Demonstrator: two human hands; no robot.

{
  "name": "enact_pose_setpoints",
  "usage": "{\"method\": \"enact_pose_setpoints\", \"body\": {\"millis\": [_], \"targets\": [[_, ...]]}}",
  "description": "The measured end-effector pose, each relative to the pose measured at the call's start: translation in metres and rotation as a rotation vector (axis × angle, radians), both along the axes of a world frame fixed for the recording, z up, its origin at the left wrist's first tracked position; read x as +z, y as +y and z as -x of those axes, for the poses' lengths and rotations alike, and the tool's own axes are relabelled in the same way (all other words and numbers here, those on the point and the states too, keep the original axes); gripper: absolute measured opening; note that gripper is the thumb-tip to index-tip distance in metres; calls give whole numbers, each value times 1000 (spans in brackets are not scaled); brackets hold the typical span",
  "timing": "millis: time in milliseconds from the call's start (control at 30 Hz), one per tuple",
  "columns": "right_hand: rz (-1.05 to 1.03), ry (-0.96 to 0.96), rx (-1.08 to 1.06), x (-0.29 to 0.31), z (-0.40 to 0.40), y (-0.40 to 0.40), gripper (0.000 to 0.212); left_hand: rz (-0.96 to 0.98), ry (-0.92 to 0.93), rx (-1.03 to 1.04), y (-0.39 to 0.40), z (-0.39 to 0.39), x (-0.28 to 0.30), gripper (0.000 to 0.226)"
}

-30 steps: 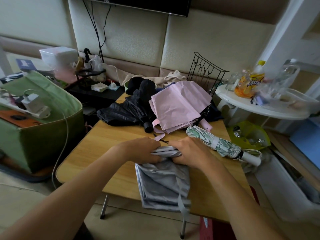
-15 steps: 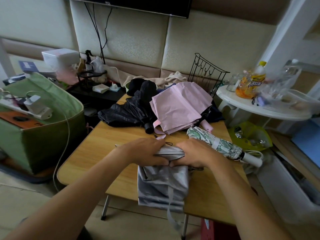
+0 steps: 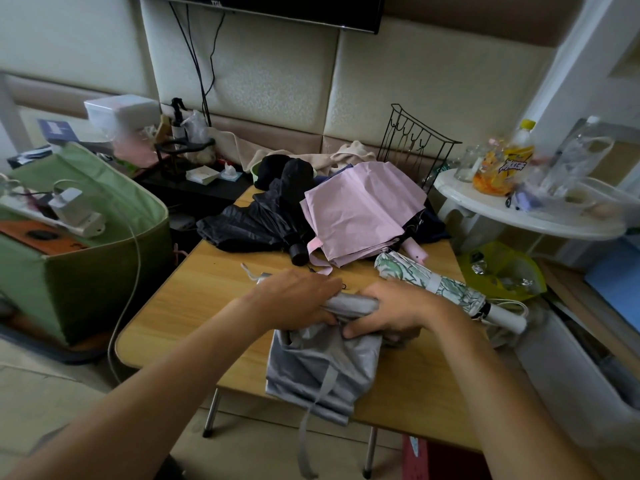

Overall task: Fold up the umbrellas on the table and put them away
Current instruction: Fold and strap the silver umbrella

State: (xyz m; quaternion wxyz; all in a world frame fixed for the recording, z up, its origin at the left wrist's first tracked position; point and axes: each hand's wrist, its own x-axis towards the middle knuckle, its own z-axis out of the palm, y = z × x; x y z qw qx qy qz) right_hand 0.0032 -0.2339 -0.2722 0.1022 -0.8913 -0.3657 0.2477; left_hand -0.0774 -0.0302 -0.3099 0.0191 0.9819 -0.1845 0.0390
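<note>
Both my left hand [image 3: 298,299] and right hand [image 3: 391,315] are clamped side by side on the rolled part of the soft grey fabric umbrella [image 3: 322,368] at the wooden table's [image 3: 194,306] near edge. Its loose, slippery-looking panels will likely slide, so I'd grip the firm core and wind its dangling strap [image 3: 306,441] around.

One wide-angle head-worn view looks forward and down, close over the light wooden tabletop [image 3: 180,317], toward the padded cream wall [image 3: 270,77].

The grey umbrella [image 3: 322,368] lies half-rolled at the table's near edge. Black [image 3: 256,225] and pink [image 3: 360,213] umbrellas lie unfolded behind it. The leaf-print umbrella [image 3: 433,282] lies strapped.
</note>
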Motion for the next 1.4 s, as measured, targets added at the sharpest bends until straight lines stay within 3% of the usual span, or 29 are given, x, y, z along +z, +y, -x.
{"method": "enact_pose_setpoints", "body": {"millis": [167,300,367,500,700,767,900,967,1133,1233,1333,1400], "targets": [[12,-390,91,-8,3,8,51,209,230,83,19,-1,9,40],[-5,-505,125,-8,8,13,43,305,322,130,32,-2,11,39],[-13,-442,88,-4,9,13,45,229,253,128,31,-1,14,39],[16,-71,-9,9,9,9,47,-1,74,80,18,5,16,32],[12,-24,-73,2,4,8,43,-115,-114,186,11,7,19,26],[-3,-130,-58,-1,4,10,42,-60,-44,249,15,5,17,36],[22,-440,18,-8,2,7,29,280,397,213,25,6,14,35],[4,-537,37,-11,0,6,26,353,455,181,28,4,13,37],[-23,-657,26,-16,-1,9,40,107,67,185,32,-4,5,39],[7,-422,-17,-9,0,7,50,-43,-137,168,33,-4,4,38],[-13,-160,-78,-7,-3,0,46,-64,-355,131,31,-5,-2,26],[-41,-180,-116,-7,-3,-2,42,-34,-410,171,29,-4,-3,23]]}}
